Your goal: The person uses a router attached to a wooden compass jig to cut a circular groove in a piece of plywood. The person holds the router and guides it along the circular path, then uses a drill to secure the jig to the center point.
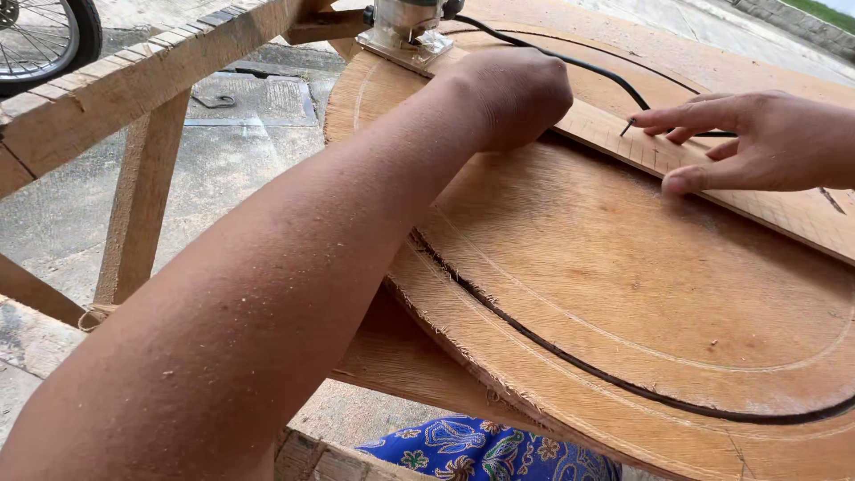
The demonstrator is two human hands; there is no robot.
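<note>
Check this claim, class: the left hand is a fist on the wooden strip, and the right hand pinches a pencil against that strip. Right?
One thing is wrong. In the head view the right hand pinches a small nail, not a pencil, against the wooden strip. The left hand is indeed a fist there.

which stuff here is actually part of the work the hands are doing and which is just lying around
In use:
- round plywood panel with a cut groove
- wooden strip, left hand and right hand resting on it
- small nail at the right fingertips
- router on the strip's far end, with its black cord

Lying about:
- bicycle wheel
- timber frame
- metal hook on the concrete
</note>
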